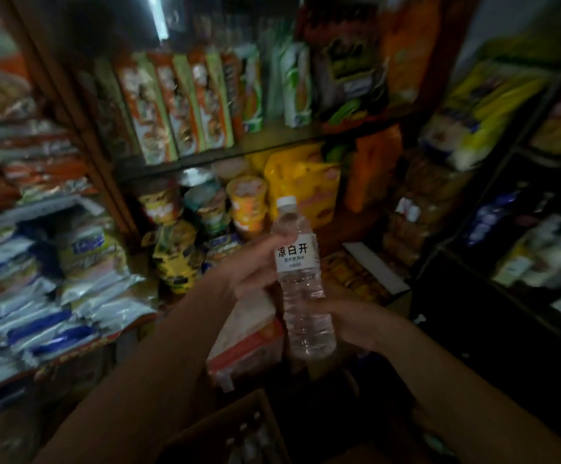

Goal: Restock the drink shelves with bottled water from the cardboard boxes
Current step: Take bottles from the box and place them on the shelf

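Bottle: one clear water bottle with white cap and white label, held in mid-air in front of the snack shelves, above an open cardboard box.
Axis: long axis close to upright, cap end tipped slightly to the left, base toward the camera.
Left hand: fingers curled round the labelled upper part, gripping from the left side.
Right hand: cupped against the lower body from the right; looks like a hold, though finger detail is lost in the dim light.
Nearer hand: both touching the bottle, left higher, right lower and closer to the base.
Count in hand: one bottle.
Count in box: a few more bottle tops dimly visible, number too dark to tell.
Shelf target: no drink shelf recognisable here; noodle cups and packets fill the shelves ahead.
Next move, as a judgement: carrying the bottle upright toward a shelf out of sight.
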Action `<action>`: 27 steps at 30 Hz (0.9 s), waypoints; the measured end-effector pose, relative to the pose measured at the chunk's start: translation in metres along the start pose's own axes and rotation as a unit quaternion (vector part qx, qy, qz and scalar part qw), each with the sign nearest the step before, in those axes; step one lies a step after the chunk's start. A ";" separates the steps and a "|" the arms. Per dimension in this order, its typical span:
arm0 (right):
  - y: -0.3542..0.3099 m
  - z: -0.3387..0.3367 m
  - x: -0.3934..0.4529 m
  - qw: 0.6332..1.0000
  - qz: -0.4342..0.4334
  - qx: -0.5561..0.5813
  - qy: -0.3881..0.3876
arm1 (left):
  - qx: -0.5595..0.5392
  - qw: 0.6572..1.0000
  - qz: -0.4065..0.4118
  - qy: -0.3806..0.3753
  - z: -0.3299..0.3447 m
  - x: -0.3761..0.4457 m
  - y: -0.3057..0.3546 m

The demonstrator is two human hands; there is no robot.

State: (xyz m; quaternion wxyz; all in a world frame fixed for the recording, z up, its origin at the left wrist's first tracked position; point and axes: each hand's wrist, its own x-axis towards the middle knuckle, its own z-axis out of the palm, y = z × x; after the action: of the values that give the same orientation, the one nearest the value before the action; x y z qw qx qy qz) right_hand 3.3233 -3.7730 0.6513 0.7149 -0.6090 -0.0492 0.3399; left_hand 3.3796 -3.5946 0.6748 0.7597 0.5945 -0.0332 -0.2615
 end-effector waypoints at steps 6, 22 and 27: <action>-0.069 -0.099 -0.137 0.985 -0.085 -0.071 0.129 | 0.094 0.987 0.061 -0.112 0.165 0.047 0.067; -0.092 -0.310 -0.447 0.878 -0.154 -0.070 0.447 | 0.181 0.933 0.195 -0.242 0.578 0.130 0.059; -0.082 -0.361 -0.483 0.834 -0.192 -0.072 0.512 | 0.247 0.894 0.213 -0.308 0.650 0.161 0.053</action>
State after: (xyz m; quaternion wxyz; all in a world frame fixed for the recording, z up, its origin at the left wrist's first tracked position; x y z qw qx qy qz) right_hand 3.1642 -4.3415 0.8004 0.6431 -0.7238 0.1842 -0.1691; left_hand 3.3025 -4.2328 0.8708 0.5779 0.6310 -0.4549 -0.2471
